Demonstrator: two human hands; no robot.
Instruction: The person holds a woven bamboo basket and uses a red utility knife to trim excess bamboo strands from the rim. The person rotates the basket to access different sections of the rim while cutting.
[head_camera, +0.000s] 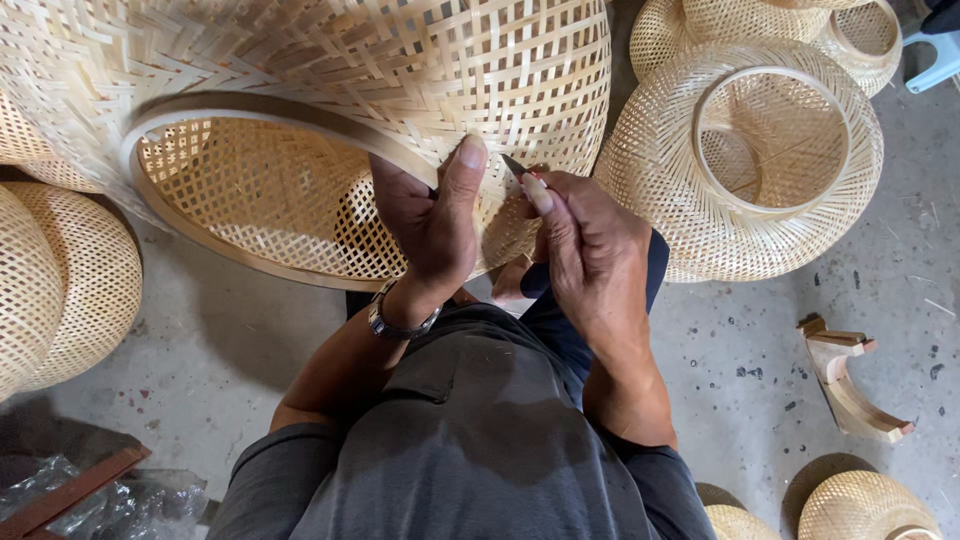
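A large woven bamboo shade (400, 70) with a bent wooden rim (250, 110) lies tilted in front of me, its opening facing down and left. My left hand (430, 220) grips the weave at the rim's right end, thumb pressed up on the outside. My right hand (580, 250) is closed on a small knife (516, 166), whose dark blade tip touches the weave just right of my left thumb. A metal watch (400, 322) sits on my left wrist.
Another woven shade (650, 170) with a round ring opening lies to the right, more behind it (660, 30). Rounded shades (70, 280) stand at the left and at the bottom right (860, 505). A curved wooden piece (850, 385) lies on the concrete floor. Plastic wrap (110, 505) is bottom left.
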